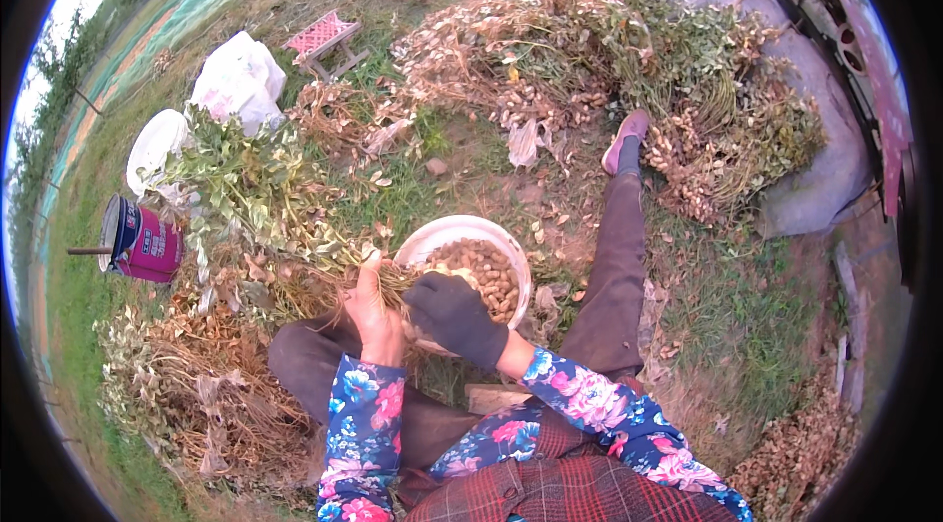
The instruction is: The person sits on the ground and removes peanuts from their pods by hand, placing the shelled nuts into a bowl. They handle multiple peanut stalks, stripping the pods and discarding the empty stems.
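Note:
My left hand (374,312), bare, grips the stems of a bunch of peanut plants (254,187). Their leafy tops spread away to the left, and the root ends point right. At those root ends, my right hand (458,317) in a dark glove is curled in against the bunch; its fingertips are partly hidden. A white basin (524,268) sits on the ground just beyond my hands, under the right one. Many loose peanut pods (482,268) lie in it, and a few paler pods show beside the glove.
A large heap of peanut plants (516,50) spreads ahead, reaching a grey sheet (818,168) at right. Picked-over vines (214,389) lie at left. Nearby are a pink bucket (151,242), a white sack (239,80), and a small pink folding stool (322,37).

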`<state>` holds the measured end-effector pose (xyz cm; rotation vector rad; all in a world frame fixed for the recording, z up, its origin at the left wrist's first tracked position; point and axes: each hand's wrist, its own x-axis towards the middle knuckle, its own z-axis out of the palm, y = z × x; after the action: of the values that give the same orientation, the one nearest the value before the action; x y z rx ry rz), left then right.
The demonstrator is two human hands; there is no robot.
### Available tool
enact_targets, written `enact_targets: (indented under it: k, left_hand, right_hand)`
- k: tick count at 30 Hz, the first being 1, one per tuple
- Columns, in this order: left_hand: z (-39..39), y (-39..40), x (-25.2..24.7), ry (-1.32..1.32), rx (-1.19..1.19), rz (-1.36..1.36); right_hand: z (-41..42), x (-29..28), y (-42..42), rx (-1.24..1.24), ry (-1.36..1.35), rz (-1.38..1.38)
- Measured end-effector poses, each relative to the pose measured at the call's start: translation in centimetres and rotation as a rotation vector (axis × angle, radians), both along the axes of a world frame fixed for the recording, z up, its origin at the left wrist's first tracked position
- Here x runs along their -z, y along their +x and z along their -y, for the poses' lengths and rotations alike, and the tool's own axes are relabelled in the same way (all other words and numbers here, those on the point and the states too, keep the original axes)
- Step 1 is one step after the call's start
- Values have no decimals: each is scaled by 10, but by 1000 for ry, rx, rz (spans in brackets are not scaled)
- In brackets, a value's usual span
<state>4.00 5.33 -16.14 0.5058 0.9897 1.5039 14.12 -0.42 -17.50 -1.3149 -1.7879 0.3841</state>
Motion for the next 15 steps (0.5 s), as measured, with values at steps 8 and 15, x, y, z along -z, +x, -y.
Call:
enact_targets:
  k: [8,15]
  left_hand:
    - [-11,-7,23,152,-62,-217]
    - [-11,-2,26,190,-91,-241]
  right_hand:
    - [10,-19,1,-247,-146,-442]
    - [13,-31,4,-227,-233,-297]
